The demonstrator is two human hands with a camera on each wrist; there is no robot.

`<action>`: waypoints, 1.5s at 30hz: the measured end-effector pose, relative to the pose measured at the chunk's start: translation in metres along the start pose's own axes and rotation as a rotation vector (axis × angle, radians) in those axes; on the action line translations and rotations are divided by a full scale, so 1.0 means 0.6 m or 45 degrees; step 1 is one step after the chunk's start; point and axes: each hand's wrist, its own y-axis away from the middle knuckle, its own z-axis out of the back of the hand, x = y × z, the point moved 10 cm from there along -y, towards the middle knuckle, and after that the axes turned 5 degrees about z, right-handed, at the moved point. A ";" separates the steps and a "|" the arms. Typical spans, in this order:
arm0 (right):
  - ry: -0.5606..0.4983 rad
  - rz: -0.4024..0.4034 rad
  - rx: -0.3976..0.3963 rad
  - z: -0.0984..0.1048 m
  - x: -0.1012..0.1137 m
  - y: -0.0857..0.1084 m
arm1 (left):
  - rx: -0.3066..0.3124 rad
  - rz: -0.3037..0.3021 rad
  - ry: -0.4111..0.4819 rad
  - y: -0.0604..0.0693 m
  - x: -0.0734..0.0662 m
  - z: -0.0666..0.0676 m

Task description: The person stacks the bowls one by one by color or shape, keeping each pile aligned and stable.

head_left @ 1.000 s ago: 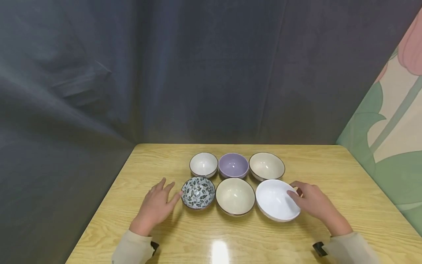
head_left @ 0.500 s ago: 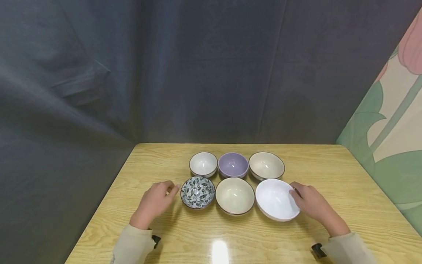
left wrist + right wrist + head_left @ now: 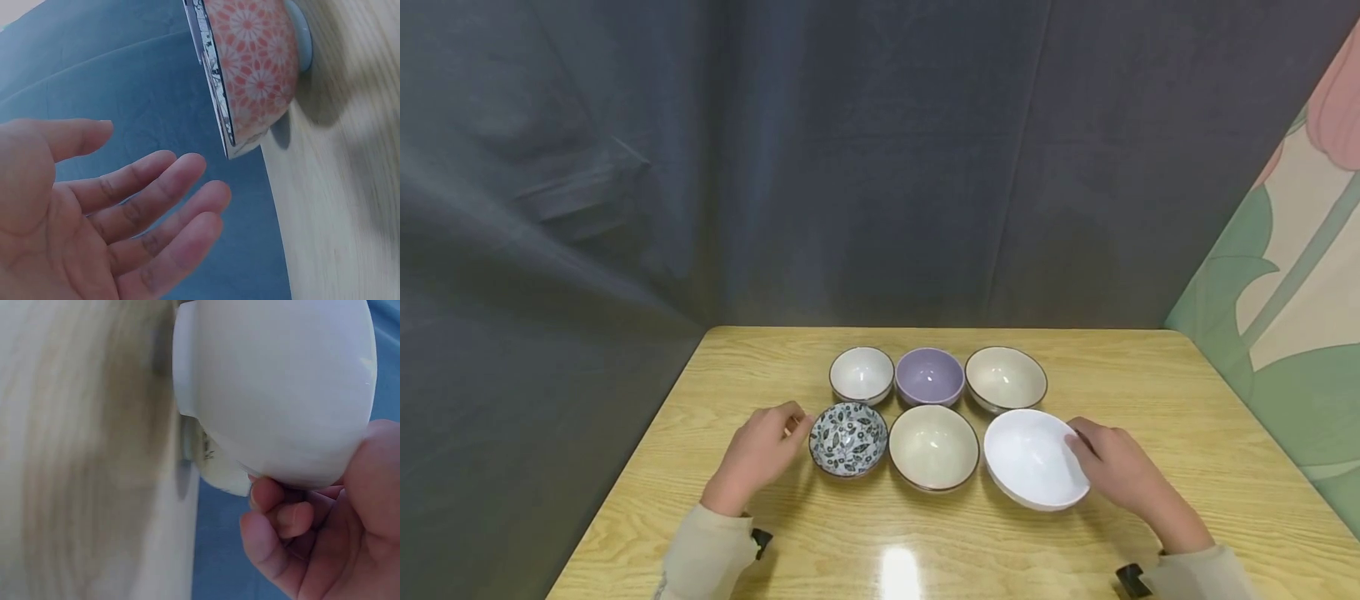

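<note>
Bowl of plain white (image 3: 1033, 462) sits at the front row's right end beside a cream bowl (image 3: 934, 448), its rim pinched by the right hand (image 3: 1116, 471). Behind it, in the right wrist view, a pale bowl (image 3: 220, 469) bears small dark marks (image 3: 207, 447), too blurred to read. The left hand (image 3: 760, 450), fingers loosely spread, hangs just beside the leaf-patterned bowl (image 3: 848, 440).
</note>
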 end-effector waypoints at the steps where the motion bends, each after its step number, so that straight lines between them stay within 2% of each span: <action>1: 0.000 0.006 -0.005 0.004 0.003 0.000 | 0.000 -0.005 0.009 0.000 -0.004 0.001; 11: -0.009 0.059 -0.076 0.044 0.033 -0.008 | -0.052 -0.042 0.044 -0.006 -0.036 0.000; 16: -0.019 0.066 -0.103 0.058 0.043 -0.020 | -0.093 -0.099 0.062 -0.009 -0.059 0.001; 20: -0.039 0.086 -0.127 0.067 0.050 -0.033 | -0.095 -0.141 0.096 -0.013 -0.079 -0.005; 23: -0.050 0.079 -0.143 0.072 0.052 -0.043 | -0.083 -0.161 0.122 -0.018 -0.095 -0.013; 30: -0.074 0.007 -0.199 0.081 0.054 -0.068 | -0.001 -0.215 0.149 -0.028 -0.131 -0.039; 37: -0.110 -0.069 -0.264 0.086 0.042 -0.091 | 0.027 -0.296 0.140 -0.031 -0.166 -0.048; 45: -0.101 -0.084 -0.341 0.085 0.019 -0.119 | 0.074 -0.330 0.140 -0.032 -0.177 -0.065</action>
